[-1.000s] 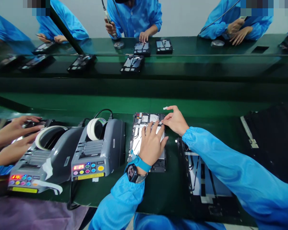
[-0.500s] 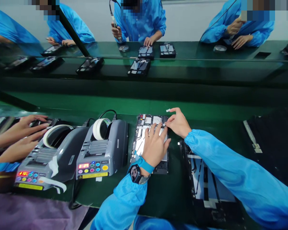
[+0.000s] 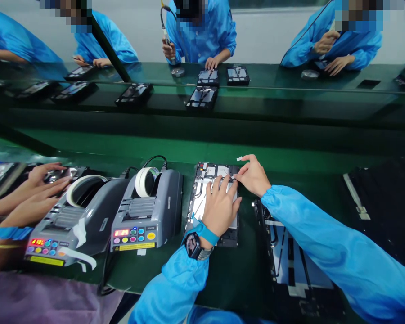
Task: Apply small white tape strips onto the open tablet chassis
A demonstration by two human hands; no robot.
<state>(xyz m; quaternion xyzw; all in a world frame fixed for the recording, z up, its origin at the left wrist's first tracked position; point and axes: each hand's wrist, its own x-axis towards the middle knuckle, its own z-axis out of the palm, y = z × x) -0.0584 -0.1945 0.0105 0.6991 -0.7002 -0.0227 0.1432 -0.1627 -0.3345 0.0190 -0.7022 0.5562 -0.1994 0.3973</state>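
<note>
An opened tablet [image 3: 199, 198] with white panels and black cables lies on the green bench in front of me. My left hand [image 3: 221, 207] rests flat across it, fingers spread, partly covering its middle and right side. At the tablet's upper right edge, my right hand [image 3: 254, 176] pinches a small piece of white tape [image 3: 232, 176] against the surface; fingertips partly hide it. Another short strip of white tape [image 3: 239, 158] sticks to the tip of my raised right index finger.
Left of the tablet stand two grey tape dispensers [image 3: 148, 211] [image 3: 54, 234] with white rolls. Another opened tablet [image 3: 300, 261] lies under my right forearm; dark panels [image 3: 384, 202] lie far right. A neighbour's hands [image 3: 40, 193] work at left. Co-workers sit across, behind a shelf bearing tablets [image 3: 202, 98].
The view has shifted slightly. Both hands keep nearly the same place on the tablet; the pinched tape piece now shows less beyond my right fingertips.
</note>
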